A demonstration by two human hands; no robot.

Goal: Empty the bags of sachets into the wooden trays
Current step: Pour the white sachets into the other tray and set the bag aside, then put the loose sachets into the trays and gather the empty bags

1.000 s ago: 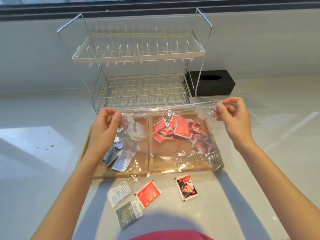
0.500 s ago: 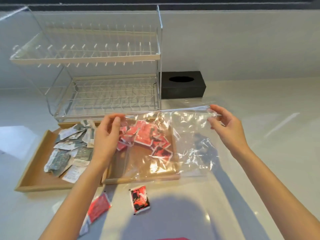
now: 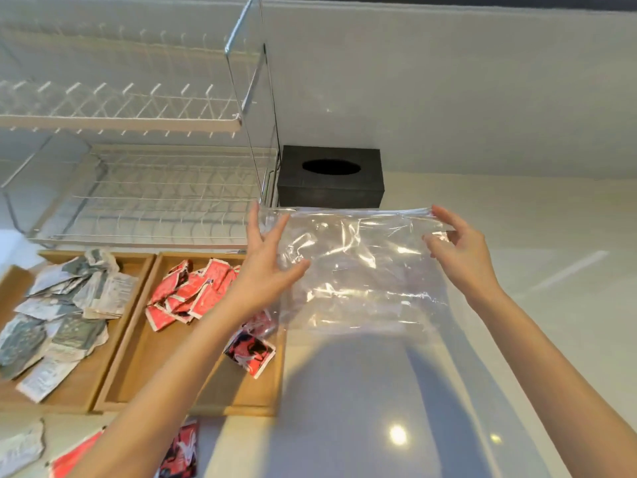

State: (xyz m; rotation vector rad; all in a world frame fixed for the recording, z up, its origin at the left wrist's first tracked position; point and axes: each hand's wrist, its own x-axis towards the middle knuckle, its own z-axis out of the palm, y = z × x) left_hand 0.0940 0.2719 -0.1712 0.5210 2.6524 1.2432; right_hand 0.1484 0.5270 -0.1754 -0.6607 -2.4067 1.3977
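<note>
An empty clear plastic bag (image 3: pixel 362 270) hangs spread over the white counter, just right of the trays. My right hand (image 3: pixel 462 257) pinches its top right corner. At the bag's left edge my left hand (image 3: pixel 265 270) has its fingers spread and straight, touching the plastic near the top left corner. The right wooden tray (image 3: pixel 165 367) holds red sachets (image 3: pixel 193 291), partly hidden by my left forearm. Next to it, the left wooden tray (image 3: pixel 86 384) holds grey and white sachets (image 3: pixel 69 305).
A white wire dish rack (image 3: pixel 155 201) stands behind the trays, with a black tissue box (image 3: pixel 331 181) to its right against the wall. Loose sachets lie on the counter in front of the trays: a white one (image 3: pixel 20 446), a red one (image 3: pixel 76 457), a red-black one (image 3: pixel 179 450).
The bag has moved right, off the trays and over the bare counter. My left hand's fingers have straightened from a pinch. The view has turned right and closer.
</note>
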